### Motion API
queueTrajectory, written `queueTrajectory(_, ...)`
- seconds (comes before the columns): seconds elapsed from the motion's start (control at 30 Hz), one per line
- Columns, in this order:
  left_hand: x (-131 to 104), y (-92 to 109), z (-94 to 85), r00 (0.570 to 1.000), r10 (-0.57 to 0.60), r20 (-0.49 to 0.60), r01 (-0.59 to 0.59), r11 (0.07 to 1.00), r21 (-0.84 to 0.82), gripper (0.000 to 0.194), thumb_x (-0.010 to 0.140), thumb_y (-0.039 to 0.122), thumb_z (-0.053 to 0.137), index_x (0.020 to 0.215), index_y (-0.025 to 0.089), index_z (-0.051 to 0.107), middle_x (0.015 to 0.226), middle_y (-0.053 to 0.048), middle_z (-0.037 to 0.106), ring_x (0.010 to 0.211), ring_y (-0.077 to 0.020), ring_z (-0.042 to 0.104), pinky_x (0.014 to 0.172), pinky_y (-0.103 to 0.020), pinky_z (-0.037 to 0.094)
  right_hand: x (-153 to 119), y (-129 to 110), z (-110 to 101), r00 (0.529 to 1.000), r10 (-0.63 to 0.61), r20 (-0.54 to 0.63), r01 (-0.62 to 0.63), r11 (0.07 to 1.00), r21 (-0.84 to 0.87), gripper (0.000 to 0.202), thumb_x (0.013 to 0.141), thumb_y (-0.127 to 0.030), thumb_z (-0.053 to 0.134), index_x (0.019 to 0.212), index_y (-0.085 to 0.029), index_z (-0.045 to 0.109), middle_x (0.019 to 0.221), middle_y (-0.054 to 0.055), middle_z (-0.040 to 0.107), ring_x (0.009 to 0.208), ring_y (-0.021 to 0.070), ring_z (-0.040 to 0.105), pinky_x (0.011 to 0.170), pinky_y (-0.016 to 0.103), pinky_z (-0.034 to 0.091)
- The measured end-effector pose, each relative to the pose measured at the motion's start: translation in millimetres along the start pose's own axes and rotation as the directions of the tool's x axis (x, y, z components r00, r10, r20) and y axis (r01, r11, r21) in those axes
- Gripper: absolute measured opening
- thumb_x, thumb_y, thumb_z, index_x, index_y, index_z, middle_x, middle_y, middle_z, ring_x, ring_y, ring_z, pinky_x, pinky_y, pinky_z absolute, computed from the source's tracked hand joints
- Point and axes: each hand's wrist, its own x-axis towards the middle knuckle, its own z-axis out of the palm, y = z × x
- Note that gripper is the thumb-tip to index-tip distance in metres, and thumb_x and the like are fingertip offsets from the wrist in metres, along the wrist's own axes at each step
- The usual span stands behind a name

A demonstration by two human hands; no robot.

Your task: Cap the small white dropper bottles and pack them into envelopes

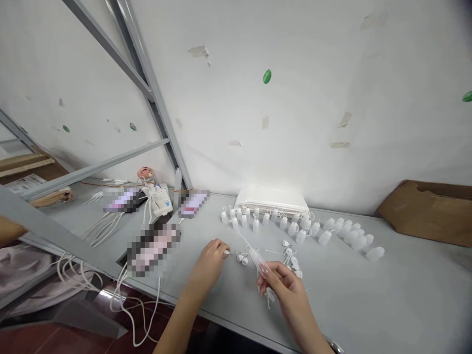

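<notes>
My right hand pinches a translucent plastic tube whose thin pale tip points up and left. My left hand, to the left of it, is closed with its fingertips on a small white piece that has a thin point; its kind is unclear. Between the hands lie a few small white caps on the grey table. More white caps with straps are heaped beyond my right hand. Several small translucent bottles stand behind, many with looped caps.
Capless-looking bottles are grouped at the right, near a cardboard box. A white flat stack rests against the wall. Blurred phones, cables and a power strip lie left, by a metal frame. Another person's hand shows far left.
</notes>
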Motion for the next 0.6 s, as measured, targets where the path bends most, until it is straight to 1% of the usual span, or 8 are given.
queueTrajectory(0.1, 1.0, -1.8, -0.9, 0.999, -0.033, -0.011, 0.033, 0.999, -0.023, 0.025, 0.081, 0.008, 0.042, 0.086, 0.020, 0.063, 0.087, -0.006, 0.062, 0.086, -0.0203, 0.057, 0.081, -0.033, 0.044, -0.8, -1.4, 0.7, 1.000, 0.009, -0.003, -0.009, 1.000, -0.001, 0.034, 0.067, -0.049, 0.072, 0.069, -0.016, 0.066, 0.059, 0.002, 0.062, 0.053, 0.0135, 0.053, 0.056, 0.027, 0.043)
queueTrajectory(0.17, -0.2, -2.3, -2.1, 0.998, -0.056, -0.027, 0.055, 0.998, -0.035, 0.026, 0.082, 0.010, 0.043, 0.095, 0.020, 0.063, 0.089, -0.006, 0.062, 0.089, -0.0210, 0.057, 0.082, -0.034, 0.044, -1.2, -2.9, 0.4, 1.000, 0.011, -0.005, -0.011, 1.000, -0.003, 0.033, 0.068, -0.049, 0.072, 0.069, -0.016, 0.066, 0.060, 0.002, 0.062, 0.054, 0.0136, 0.053, 0.056, 0.027, 0.043)
queueTrajectory(0.27, -4.2, -2.4, -6.6, 0.994, -0.089, -0.056, 0.086, 0.995, -0.057, 0.031, 0.085, 0.018, 0.042, 0.110, 0.022, 0.059, 0.093, -0.007, 0.061, 0.091, -0.0226, 0.057, 0.082, -0.036, 0.045, -0.9, -4.9, -0.9, 1.000, 0.003, -0.005, -0.003, 1.000, -0.007, 0.033, 0.068, -0.049, 0.071, 0.069, -0.016, 0.066, 0.060, 0.002, 0.062, 0.054, 0.0137, 0.052, 0.056, 0.028, 0.043)
queueTrajectory(0.37, -9.3, -0.1, -15.7, 0.983, -0.127, -0.134, 0.106, 0.982, -0.159, 0.030, 0.086, 0.027, 0.043, 0.111, 0.025, 0.060, 0.092, -0.005, 0.060, 0.085, -0.0209, 0.059, 0.078, -0.035, 0.048, 0.3, -5.9, -2.7, 1.000, 0.002, -0.024, -0.002, 1.000, -0.027, 0.035, 0.067, -0.051, 0.071, 0.069, -0.016, 0.066, 0.059, 0.002, 0.062, 0.053, 0.0142, 0.053, 0.057, 0.029, 0.043)
queueTrajectory(0.5, -15.2, 12.0, -32.5, 0.943, -0.146, -0.298, 0.067, 0.963, -0.259, 0.028, 0.084, 0.033, 0.049, 0.106, 0.029, 0.065, 0.089, -0.004, 0.058, 0.075, -0.0185, 0.059, 0.068, -0.030, 0.049, 1.4, -2.5, -5.9, 0.996, -0.005, -0.084, -0.004, 0.995, -0.104, 0.038, 0.064, -0.053, 0.072, 0.072, -0.017, 0.067, 0.058, 0.002, 0.061, 0.053, 0.0149, 0.052, 0.056, 0.029, 0.043)
queueTrajectory(0.53, -16.4, 17.0, -36.5, 0.932, -0.162, -0.325, 0.067, 0.956, -0.284, 0.028, 0.084, 0.034, 0.049, 0.105, 0.030, 0.067, 0.089, -0.005, 0.058, 0.076, -0.0187, 0.058, 0.064, -0.029, 0.048, 1.4, -0.1, -6.9, 0.996, -0.015, -0.093, 0.003, 0.992, -0.129, 0.038, 0.064, -0.053, 0.072, 0.074, -0.017, 0.067, 0.060, 0.002, 0.062, 0.054, 0.0153, 0.052, 0.057, 0.029, 0.043)
queueTrajectory(0.6, -18.1, 29.3, -43.1, 0.920, -0.205, -0.335, 0.075, 0.929, -0.363, 0.028, 0.084, 0.036, 0.050, 0.103, 0.030, 0.068, 0.091, -0.006, 0.058, 0.081, -0.0199, 0.058, 0.057, -0.026, 0.047, 1.0, 6.0, -8.8, 0.994, -0.040, -0.099, 0.021, 0.982, -0.188, 0.037, 0.065, -0.053, 0.071, 0.078, -0.018, 0.068, 0.063, 0.003, 0.063, 0.056, 0.0161, 0.053, 0.059, 0.030, 0.043)
